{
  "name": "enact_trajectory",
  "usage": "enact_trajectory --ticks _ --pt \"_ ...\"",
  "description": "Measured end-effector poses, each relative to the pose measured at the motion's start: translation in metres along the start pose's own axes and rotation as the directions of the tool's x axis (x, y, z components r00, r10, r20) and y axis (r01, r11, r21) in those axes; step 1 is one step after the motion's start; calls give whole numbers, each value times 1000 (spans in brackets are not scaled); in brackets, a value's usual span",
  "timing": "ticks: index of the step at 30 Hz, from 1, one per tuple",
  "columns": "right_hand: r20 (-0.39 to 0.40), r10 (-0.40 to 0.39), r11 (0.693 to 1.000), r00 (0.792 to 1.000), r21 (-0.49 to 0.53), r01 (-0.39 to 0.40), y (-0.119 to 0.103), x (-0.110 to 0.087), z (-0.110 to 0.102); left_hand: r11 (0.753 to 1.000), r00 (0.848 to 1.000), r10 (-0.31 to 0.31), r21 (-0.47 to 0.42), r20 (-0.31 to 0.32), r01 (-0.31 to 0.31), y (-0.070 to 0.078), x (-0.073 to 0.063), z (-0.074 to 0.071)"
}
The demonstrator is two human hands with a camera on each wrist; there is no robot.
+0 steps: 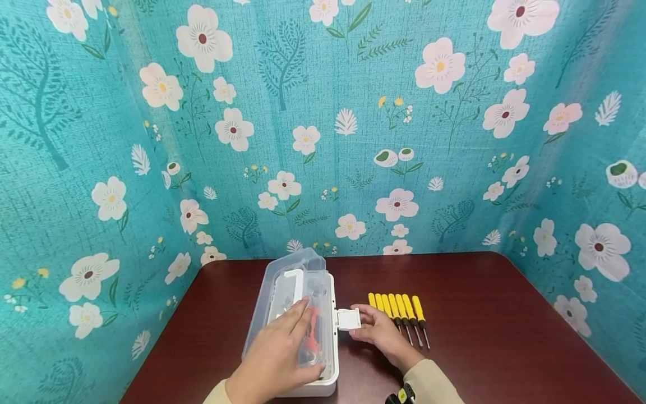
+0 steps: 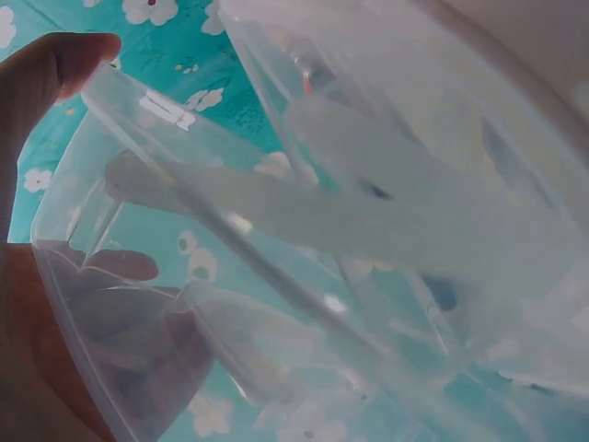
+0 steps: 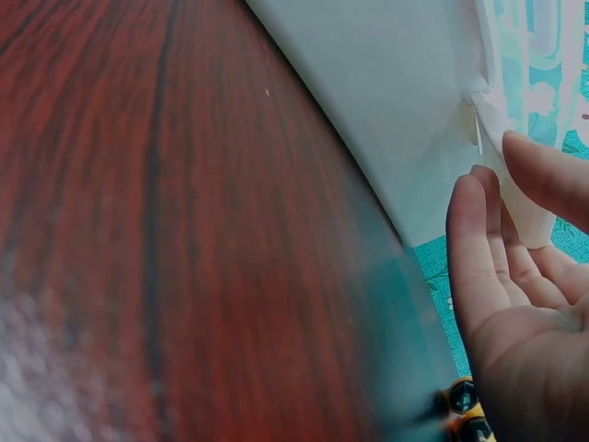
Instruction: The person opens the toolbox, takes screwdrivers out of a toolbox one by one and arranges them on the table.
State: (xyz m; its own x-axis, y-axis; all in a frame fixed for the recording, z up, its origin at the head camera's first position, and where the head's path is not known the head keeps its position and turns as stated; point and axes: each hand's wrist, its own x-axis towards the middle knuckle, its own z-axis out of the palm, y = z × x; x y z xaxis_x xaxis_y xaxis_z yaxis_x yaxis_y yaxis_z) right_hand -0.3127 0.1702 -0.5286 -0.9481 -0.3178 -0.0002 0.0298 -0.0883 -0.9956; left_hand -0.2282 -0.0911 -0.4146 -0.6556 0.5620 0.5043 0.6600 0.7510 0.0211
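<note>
In the head view a white toolbox (image 1: 323, 387) with a translucent lid (image 1: 259, 314) stands left of centre on the table. Through the plastic show a white handle piece and a red item (image 1: 312, 331). My left hand (image 1: 275, 353) rests over the lid, fingers straight and thumb spread. The left wrist view has the thumb at the edge of the clear plastic (image 2: 258, 249). My right hand (image 1: 381, 334) pinches the white latch (image 1: 349, 319), which sticks out from the box's right side. In the right wrist view its thumb and fingers (image 3: 471, 207) are around the latch flap.
Several yellow-handled screwdrivers (image 1: 405, 306) lie side by side just beyond my right hand, black collars and tips toward me. The dark red table (image 1: 484, 325) extends to the right. A turquoise flowered cloth (image 1: 333, 185) hangs behind and along both sides.
</note>
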Motion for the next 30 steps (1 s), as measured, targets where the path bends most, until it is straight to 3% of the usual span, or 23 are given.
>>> enact_trajectory --ticks 15,24,30 --pt "-21 -13 1000 1000 -17 13 -4 0 1 991 993 120 59 -19 -118 6 1 21" --pt "0 -10 990 1000 144 10 -7 3 7 985 988 152 80 28 -154 8 0 27" --pt "31 -28 985 999 172 22 -9 1 11 982 986 165 87 35 -167 10 1 29"
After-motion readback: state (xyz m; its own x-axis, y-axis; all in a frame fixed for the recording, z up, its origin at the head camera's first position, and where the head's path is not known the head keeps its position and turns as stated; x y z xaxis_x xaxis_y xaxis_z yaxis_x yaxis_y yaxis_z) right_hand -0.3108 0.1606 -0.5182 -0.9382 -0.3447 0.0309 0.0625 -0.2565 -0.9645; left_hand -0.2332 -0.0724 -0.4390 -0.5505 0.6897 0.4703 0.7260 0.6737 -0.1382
